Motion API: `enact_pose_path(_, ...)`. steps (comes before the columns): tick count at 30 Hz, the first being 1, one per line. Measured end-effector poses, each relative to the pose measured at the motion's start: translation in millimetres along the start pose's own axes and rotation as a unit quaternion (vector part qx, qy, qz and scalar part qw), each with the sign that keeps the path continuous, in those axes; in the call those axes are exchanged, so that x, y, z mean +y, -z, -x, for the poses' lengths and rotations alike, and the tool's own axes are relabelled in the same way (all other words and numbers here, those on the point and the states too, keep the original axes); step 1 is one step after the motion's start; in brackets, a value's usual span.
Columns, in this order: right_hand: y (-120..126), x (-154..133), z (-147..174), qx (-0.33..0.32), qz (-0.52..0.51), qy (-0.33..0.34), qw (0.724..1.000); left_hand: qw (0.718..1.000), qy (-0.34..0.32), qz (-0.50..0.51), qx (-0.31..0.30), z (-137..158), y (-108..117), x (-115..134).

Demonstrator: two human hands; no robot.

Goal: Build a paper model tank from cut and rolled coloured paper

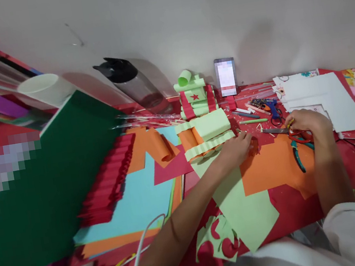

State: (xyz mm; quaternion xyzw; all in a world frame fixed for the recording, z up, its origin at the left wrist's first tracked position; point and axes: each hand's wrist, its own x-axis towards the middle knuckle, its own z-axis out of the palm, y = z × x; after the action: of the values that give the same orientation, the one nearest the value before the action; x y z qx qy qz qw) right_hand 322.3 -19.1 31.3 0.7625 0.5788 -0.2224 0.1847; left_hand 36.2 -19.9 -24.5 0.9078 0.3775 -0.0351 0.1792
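Note:
My left hand (pixel 238 148) reaches over the table with its fingers bent together, beside the front right corner of a green and orange paper model (pixel 212 125) with a scalloped strip. What those fingers hold, if anything, is hidden. On the right, my right hand (pixel 309 122) has its fingers closed at the pivot of the scissors (pixel 276 130), whose blades point left and whose red handles lie below the hand. Teal-handled pliers (pixel 297 156) lie just under it, on orange paper (pixel 264 168). A light green sheet (pixel 244 212) spreads below my left forearm.
Behind stands a green paper roll stack (pixel 194 99) with red bands, near a propped phone (pixel 226 76) and a bottle (pixel 136 85). A dark green board (pixel 47 185) leans left by folded red paper (pixel 110 179). White sheets (pixel 323 96) lie right; a white cable (pixel 141 242) crosses front left.

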Motion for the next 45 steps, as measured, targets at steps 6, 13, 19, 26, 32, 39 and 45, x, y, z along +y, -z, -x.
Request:
enact_pose_path(6,10.8,-12.6,17.3,0.016,-0.015,0.126,0.992,0.999,0.019,0.035,-0.020,-8.2,-15.4,-3.9)
enact_pose_path(13,6.7,-48.5,21.8,-0.067,-0.150,0.335,0.928,0.976,-0.001,0.211,0.055,1.8,11.8,-7.1)
enact_pose_path(19,2.5,-68.6,22.3,-0.091,-0.288,0.429,0.851,0.821,-0.005,0.511,0.254,11.8,44.4,-21.3)
enact_pose_path(26,-9.1,-94.1,18.9,-0.058,-0.405,0.435,0.802,0.731,0.008,0.575,0.367,12.4,56.9,-37.1)
enact_pose_path(32,-14.8,-101.0,17.0,-0.068,-0.455,0.414,0.785,0.725,0.022,0.561,0.400,12.4,60.5,-46.1)
enact_pose_path(39,-17.5,-106.3,19.3,-0.119,-0.431,0.424,0.787,0.768,0.014,0.512,0.384,11.7,54.7,-52.0)
enact_pose_path(45,-25.6,-120.1,15.6,-0.053,-0.502,0.404,0.763,0.842,0.010,0.414,0.346,12.6,61.9,-57.1)
